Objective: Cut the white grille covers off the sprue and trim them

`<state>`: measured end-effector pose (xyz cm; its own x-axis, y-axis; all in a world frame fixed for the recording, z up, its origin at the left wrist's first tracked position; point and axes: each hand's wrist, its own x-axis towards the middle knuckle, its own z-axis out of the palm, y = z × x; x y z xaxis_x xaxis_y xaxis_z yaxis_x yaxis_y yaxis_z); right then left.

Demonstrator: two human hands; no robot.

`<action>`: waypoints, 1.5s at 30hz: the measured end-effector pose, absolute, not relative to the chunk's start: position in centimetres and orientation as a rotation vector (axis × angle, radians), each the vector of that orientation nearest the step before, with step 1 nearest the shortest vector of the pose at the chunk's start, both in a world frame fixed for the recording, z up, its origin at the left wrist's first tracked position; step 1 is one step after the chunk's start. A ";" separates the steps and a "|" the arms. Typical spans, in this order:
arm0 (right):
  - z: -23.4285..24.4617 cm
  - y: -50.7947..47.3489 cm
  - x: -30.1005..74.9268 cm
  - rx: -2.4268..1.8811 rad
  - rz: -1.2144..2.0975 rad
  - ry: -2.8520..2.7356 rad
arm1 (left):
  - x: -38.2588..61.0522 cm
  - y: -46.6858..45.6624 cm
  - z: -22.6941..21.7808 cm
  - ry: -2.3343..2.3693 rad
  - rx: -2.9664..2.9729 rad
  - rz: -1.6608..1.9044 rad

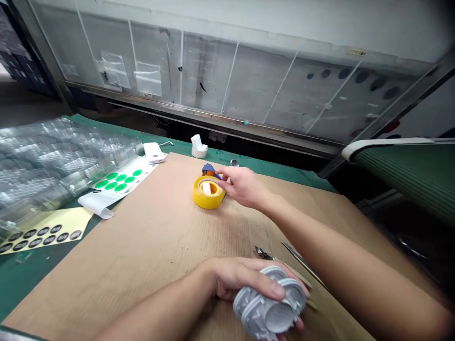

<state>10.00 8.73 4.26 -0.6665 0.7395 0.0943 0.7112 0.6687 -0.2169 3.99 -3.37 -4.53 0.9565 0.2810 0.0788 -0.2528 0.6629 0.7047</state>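
My left hand (245, 279) is closed around a stack of round grey plastic parts (273, 308), its thumb lying across the top of them. Farther out, my right hand (243, 185) has its fingers bent against the right side of a blue tape dispenser (208, 167). A wide yellow roll of tape (207, 202) is mounted on that dispenser, which rests on the cardboard. Beneath my right forearm lie a pointed metal tool (302, 260) and a second tool with a dark tip (263, 254), both partly hidden.
A cardboard sheet (152, 237) covers the green table. To the left are clear plastic containers (53, 161), a sheet of green round stickers (121, 180) and a sheet of dark round stickers (46, 232). A white device (154, 152) and a small white tub (199, 151) stand behind.
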 end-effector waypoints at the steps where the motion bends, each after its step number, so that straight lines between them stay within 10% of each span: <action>1: 4.9 7.9 12.1 -1.224 0.226 -2.703 | 3.9 -3.4 -4.5 0.021 0.756 0.305; 10: -0.3 0.2 28.9 -1.780 0.266 -2.634 | 5.5 -4.7 -6.4 0.006 0.553 0.334; 26: -0.5 -3.2 30.6 -0.729 0.382 -2.343 | 7.1 -6.7 -5.6 0.343 0.134 0.353; 45: -2.8 -4.1 30.4 -0.760 0.347 -2.477 | 7.2 -7.6 -5.7 0.386 0.028 0.322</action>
<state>30.37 -4.05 -2.82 -0.7061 0.5806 0.4053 0.4470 0.8094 -0.3808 7.15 -7.56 -5.73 0.8764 0.3136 -0.3654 -0.3032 0.9489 0.0872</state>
